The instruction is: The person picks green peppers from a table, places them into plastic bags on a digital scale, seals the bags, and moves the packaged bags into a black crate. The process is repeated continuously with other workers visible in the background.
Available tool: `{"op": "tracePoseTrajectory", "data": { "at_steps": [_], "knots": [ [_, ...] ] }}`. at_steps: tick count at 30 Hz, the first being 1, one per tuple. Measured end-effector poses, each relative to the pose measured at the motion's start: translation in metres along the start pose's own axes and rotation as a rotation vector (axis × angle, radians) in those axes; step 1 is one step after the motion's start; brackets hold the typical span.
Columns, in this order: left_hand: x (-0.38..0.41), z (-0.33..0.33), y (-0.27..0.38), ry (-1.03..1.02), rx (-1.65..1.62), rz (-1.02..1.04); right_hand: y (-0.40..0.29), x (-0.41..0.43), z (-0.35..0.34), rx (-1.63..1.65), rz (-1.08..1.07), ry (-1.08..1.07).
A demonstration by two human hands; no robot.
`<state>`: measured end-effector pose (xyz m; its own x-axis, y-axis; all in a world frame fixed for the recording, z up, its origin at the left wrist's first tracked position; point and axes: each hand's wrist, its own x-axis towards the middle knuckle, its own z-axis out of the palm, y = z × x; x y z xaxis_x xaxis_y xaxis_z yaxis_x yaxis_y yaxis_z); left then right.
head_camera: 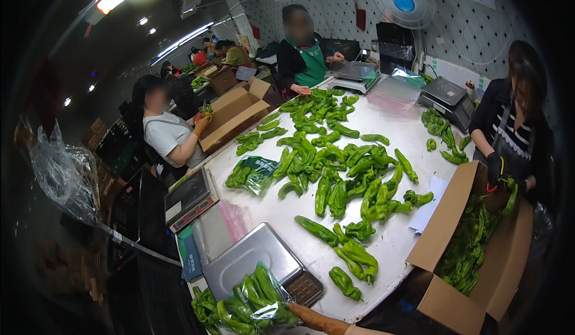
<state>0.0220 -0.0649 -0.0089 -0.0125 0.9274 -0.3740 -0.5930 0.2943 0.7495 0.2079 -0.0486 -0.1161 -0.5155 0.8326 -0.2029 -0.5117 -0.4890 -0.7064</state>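
At the bottom edge my right hand [316, 320], in an orange-brown glove, grips the side of a clear plastic bag of long green peppers [256, 297]. The bag lies over the near corner of a steel-topped scale [251, 263]. My left hand is out of view. Loose green peppers [202, 306] lie left of the bag. Several more peppers [352, 256] are just beyond the scale, and a large heap [332, 155] spreads over the white table [278, 209]. Another filled bag of peppers [251, 173] rests at the heap's left side.
A red-edged scale [188, 200] and a stack of flat plastic bags [222, 229] stand left. A co-worker at right holds scissors [495, 173] over an open cardboard box of peppers [426, 227]. Two other co-workers stand at the table's far and left sides, near another box [236, 112].
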Motion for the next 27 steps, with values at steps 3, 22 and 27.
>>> {"op": "tracePoseTrajectory", "data": {
  "at_steps": [3, 22, 27],
  "knots": [
    [0.000, 0.006, 0.003, -0.024, -0.018, 0.027, 0.029, 0.005, -0.011, 0.138, 0.105, -0.080],
    [-0.063, 0.019, 0.015, -0.116, -0.034, 0.081, -0.164, -0.084, 0.071, -0.130, -0.031, -0.072],
    [-0.065, 0.015, 0.012, -0.122, -0.042, 0.057, -0.171, -0.085, 0.083, -0.120, 0.030, -0.117]
  ]
}}
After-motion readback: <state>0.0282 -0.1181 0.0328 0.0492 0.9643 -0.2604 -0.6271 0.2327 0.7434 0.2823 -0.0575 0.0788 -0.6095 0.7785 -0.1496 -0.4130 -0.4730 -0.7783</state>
